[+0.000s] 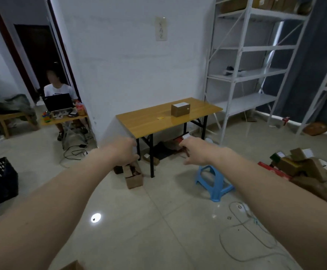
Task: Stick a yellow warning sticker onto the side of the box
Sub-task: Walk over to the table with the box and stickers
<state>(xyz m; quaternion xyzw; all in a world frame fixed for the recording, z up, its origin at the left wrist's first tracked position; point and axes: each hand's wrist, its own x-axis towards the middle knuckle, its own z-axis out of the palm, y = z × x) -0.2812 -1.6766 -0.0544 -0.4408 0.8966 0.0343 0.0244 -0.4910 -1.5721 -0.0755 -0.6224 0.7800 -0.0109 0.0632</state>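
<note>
Standing well back from the table: sticker lies left of the box, ahead of both hands, left hand and right hand loosely curled, holding nothing.

two bare forearms are seen, with no sleeve reaching wrist or elbow. the left hand and right hand are uncovered; their edges are slightly blurred, so finer detail cannot be made out.
</note>
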